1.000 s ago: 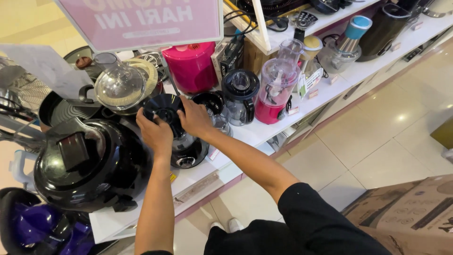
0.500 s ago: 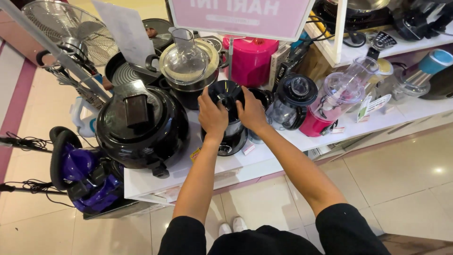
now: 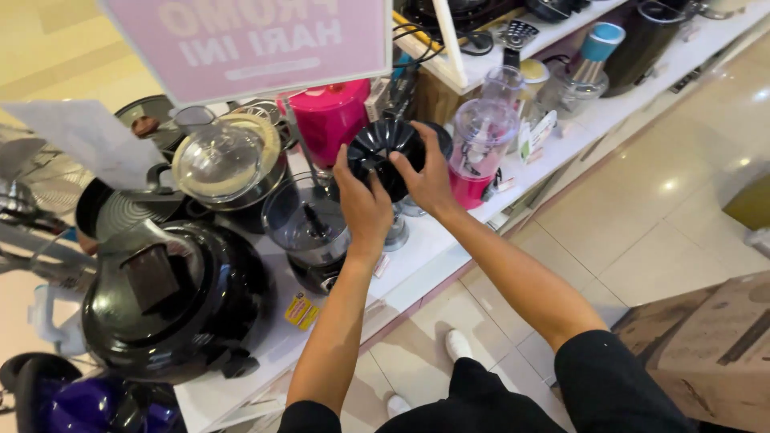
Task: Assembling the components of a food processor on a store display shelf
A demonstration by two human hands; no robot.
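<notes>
Both of my hands hold a round black ribbed lid [image 3: 385, 152] up above the white display shelf [image 3: 433, 248]. My left hand [image 3: 361, 204] grips its lower left side and my right hand [image 3: 429, 180] grips its right side. Just below and left of the lid stands a blender [image 3: 309, 228] with a clear smoky jar, open at the top, on a black base. A second clear blender jar sits partly hidden behind my right hand.
A big black round cooker [image 3: 172, 301] stands at the left, a glass-lidded pot [image 3: 224, 164] behind it. A pink jug [image 3: 330, 116], a pink-based chopper [image 3: 480, 152] and a pink sign [image 3: 249, 44] crowd the back. A cardboard box [image 3: 710, 345] lies on the tiled floor.
My hands have lifted the black lid off the blender jar and raised it up to the right. The jar now stands open. The camera view has swung.
</notes>
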